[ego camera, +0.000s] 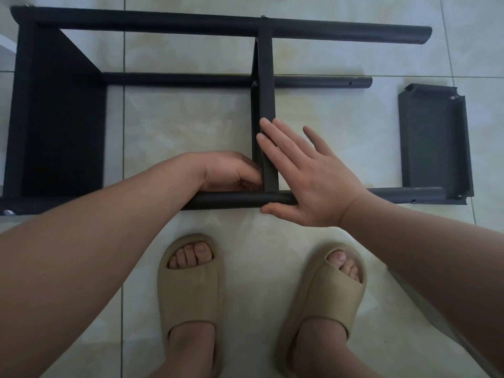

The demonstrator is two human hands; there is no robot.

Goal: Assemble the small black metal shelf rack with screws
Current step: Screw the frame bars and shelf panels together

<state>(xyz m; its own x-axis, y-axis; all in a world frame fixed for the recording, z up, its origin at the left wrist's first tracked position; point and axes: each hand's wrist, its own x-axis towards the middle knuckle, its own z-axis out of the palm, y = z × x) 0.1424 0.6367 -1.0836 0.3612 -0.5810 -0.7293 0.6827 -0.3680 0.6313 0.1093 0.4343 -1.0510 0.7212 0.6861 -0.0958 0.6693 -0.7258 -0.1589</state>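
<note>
The black metal rack point(141, 23) lies on its side on the tiled floor, with long tube posts running left to right. One shelf panel point(57, 118) is fixed at the left end. A middle shelf panel point(266, 85) stands on edge between the posts. My right hand point(308, 173) lies flat against that panel's right face, fingers straight, thumb under the near post point(231, 200). My left hand point(231, 170) is curled at the joint of panel and near post; what its fingertips hold is hidden. A loose shelf panel point(433, 143) lies at the right end.
A screw head point(8, 212) shows at the rack's near left corner. My two feet in beige slippers point(191, 285) stand just in front of the near post. A pale object's edge point(4, 45) shows at the far left.
</note>
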